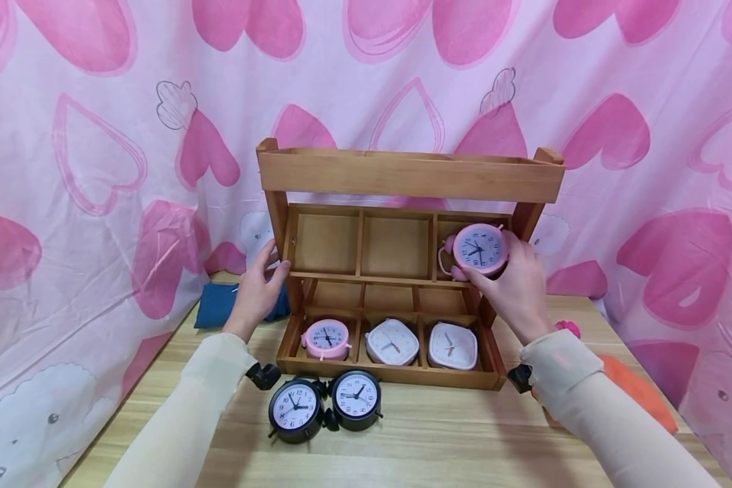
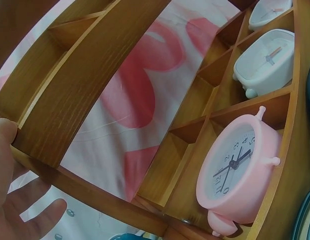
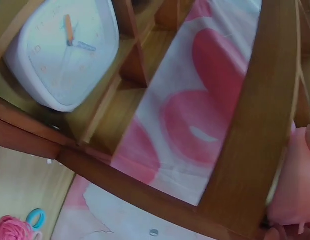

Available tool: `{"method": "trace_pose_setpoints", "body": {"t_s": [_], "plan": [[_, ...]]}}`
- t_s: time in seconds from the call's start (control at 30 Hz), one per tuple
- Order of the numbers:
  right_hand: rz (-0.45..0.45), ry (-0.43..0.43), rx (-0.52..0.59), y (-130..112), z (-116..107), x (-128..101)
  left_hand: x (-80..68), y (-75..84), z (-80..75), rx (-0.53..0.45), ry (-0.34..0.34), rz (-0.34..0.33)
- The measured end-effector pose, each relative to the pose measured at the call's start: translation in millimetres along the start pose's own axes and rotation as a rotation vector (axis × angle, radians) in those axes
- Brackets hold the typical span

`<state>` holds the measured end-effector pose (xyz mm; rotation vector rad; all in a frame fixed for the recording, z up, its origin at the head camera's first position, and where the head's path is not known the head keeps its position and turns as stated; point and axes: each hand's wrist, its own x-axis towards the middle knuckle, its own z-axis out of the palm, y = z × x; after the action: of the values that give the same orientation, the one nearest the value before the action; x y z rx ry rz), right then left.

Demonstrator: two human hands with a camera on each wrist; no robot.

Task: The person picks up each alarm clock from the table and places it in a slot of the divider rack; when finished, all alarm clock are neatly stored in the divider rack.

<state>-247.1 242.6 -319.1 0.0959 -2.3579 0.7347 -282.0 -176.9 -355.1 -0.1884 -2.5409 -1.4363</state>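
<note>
A wooden tiered rack with compartments stands on the table. My right hand grips a round pink alarm clock, tilted on its side, at the right compartment of the middle tier. Part of that clock's pink body shows in the right wrist view. At the rack's left post is my left hand, its thumb at the wood and its other fingers loosely spread. The bottom tier holds another pink alarm clock at left, a white clock in the middle and a second white clock at right.
Two black twin-bell alarm clocks lie side by side before the rack. Blue cloth is at the left, orange cloth at the right near a coiled pink item and a blue ring. A heart-patterned curtain hangs behind.
</note>
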Motion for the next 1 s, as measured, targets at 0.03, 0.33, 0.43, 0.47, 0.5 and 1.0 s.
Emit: {"method": "trace_pose_setpoints", "body": {"t_s": [0.03,0.33,0.43,0.47,0.5,1.0], "plan": [[0.0,-0.008,0.0,0,1,0,-0.1,-0.1,0.0,0.0,0.0,0.001],[-0.048,-0.045,-0.039,-6,6,0,0.0,0.4,-1.4,-0.003,0.003,0.002],[-0.038,-0.072,-0.078,-7,4,-1,0.5,-0.5,-1.4,-0.003,-0.002,0.002],[-0.035,-0.081,-0.091,-7,2,-2,0.7,-1.0,-1.4,-0.003,-0.003,0.004],[-0.029,-0.09,-0.101,-6,1,-3,0.8,-1.4,-1.3,-0.002,-0.004,0.004],[-0.121,-0.082,-0.044,-18,-3,-18,3.3,-2.5,0.2,0.01,0.006,0.013]]}}
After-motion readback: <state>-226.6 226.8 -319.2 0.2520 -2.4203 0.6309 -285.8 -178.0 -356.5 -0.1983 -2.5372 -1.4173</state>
